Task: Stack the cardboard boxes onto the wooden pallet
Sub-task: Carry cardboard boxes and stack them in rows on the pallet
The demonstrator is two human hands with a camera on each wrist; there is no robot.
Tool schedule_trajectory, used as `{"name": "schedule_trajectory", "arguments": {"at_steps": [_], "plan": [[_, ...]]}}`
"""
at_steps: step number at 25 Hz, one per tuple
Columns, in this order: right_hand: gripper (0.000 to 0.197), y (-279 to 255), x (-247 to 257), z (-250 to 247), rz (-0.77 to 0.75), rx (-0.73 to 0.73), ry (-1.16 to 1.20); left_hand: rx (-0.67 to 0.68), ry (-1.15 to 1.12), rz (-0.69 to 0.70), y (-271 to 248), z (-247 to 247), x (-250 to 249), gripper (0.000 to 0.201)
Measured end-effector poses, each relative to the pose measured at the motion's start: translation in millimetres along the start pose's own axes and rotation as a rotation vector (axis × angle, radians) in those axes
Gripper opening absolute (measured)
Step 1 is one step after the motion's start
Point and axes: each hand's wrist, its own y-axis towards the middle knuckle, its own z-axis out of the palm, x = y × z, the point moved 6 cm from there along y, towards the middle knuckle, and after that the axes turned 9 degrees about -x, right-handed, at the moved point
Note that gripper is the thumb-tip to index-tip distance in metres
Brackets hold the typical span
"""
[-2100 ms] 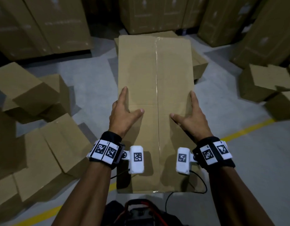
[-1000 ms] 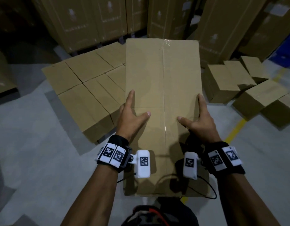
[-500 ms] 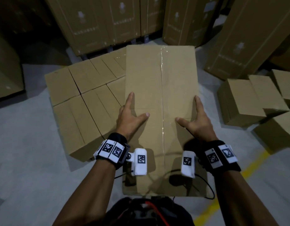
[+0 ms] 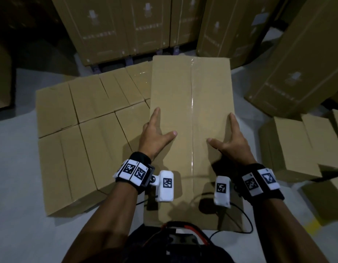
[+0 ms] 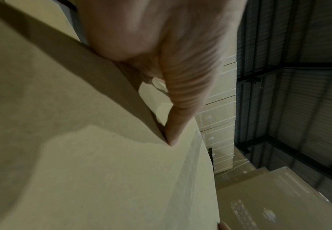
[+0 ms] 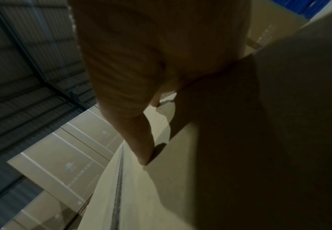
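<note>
Box (image 4: 191, 111) is clamped btwn left hand (image 4: 154, 137) & right hand (image 4: 230, 143), thumbs on top, fingers down sides; slip risked over stacked boxes (image 4: 84, 130) w/ palm pressure eased.

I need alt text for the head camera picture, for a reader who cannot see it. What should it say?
Two bare hands, the left hand and the right hand, hold a long taped cardboard box by its sides, thumbs lying on top. Below and to the left is a flat layer of stacked boxes; tall cartons stand behind.
</note>
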Motion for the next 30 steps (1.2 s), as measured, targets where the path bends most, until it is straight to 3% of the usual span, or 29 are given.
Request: {"name": "schedule_trajectory", "arguments": {"at_steps": [6, 13, 19, 25, 30], "plan": [[0.106, 139.3, 25.0, 11.8, 0.056, 0.027, -0.044, 0.019, 0.006, -0.041, 134.2, 48.0, -22.4, 0.099], [0.104, 241.2, 31.2, 15.1, 0.098, 0.073, -0.006, 0.002, 0.025, -0.076, 223.0, 89.8, -40.6, 0.098], [0.106, 328.6, 1.0, 29.3, 0.042, 0.161, -0.022, -0.048, 0.041, -0.166, 265.7, 133.9, -28.0, 0.099], [0.109, 430.9, -24.4, 47.3, -0.072, 0.386, -0.057, -0.236, 0.069, -0.303, 282.5, 178.9, -34.2, 0.097], [0.109, 478.3, -17.7, 51.4, -0.156, 0.548, -0.056, -0.386, 0.054, -0.396, 286.7, 198.5, -46.2, 0.098]]}}
